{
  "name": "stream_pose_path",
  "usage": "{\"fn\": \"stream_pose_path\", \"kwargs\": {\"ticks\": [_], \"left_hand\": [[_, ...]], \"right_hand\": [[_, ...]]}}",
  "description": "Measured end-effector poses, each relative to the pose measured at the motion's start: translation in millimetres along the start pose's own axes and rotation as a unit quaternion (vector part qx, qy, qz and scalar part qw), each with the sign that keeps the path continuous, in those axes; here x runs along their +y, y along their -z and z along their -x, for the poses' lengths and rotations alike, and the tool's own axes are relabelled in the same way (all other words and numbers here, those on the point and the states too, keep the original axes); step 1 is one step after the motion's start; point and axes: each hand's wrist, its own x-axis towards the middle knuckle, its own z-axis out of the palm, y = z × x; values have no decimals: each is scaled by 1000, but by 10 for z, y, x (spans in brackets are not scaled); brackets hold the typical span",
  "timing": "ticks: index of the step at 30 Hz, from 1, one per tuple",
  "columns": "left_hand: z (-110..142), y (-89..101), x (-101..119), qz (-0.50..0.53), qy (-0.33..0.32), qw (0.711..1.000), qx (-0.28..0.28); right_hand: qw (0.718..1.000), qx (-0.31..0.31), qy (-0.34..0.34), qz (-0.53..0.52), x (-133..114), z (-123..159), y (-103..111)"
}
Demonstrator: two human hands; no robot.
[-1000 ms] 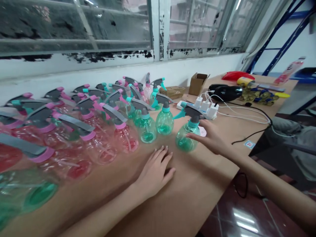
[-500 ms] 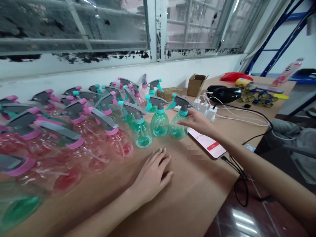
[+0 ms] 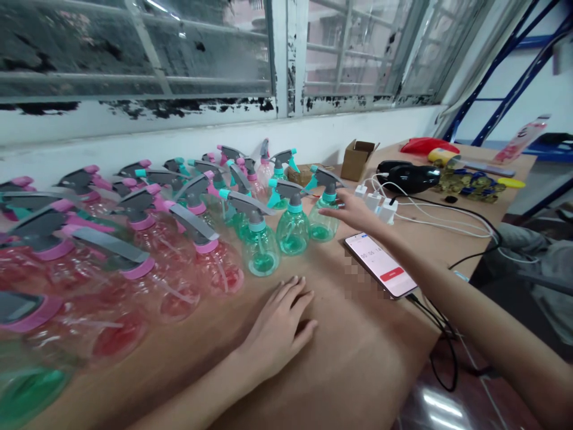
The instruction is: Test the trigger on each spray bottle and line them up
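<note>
My right hand (image 3: 351,209) is closed round the upper body of a green spray bottle (image 3: 323,227), with the thumb on the near side and the other fingers partly hidden. This bottle stands at the right end of a short row, beside another green spray bottle (image 3: 293,233) and a third green spray bottle (image 3: 261,251) further left. All three have grey trigger heads with turquoise collars. On the tabletop in front of them, my left hand (image 3: 282,322) lies flat, fingers a little spread, holding nothing.
Several pink spray bottles (image 3: 219,266) and more green ones crowd the left of the table (image 3: 340,370). A phone (image 3: 380,266) with a timer lies under my right forearm. Beyond are white chargers (image 3: 385,210) with cables, a small carton (image 3: 358,160) and a black object (image 3: 407,176).
The green bottle in my right hand has shifted slightly back, away from me, beside the other green bottles. My left hand stays flat on the table. The view has moved a little.
</note>
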Motion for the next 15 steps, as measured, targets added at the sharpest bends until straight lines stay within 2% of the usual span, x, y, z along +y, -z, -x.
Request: {"fn": "stream_pose_path", "kwargs": {"ticks": [5, 15], "left_hand": [[3, 2, -13, 10, 0, 1000, -3], [7, -12, -13, 11, -6, 1000, 3]], "right_hand": [[1000, -13, 8, -20, 20, -59, -35], [1000, -10, 3, -16, -28, 2, -18]]}}
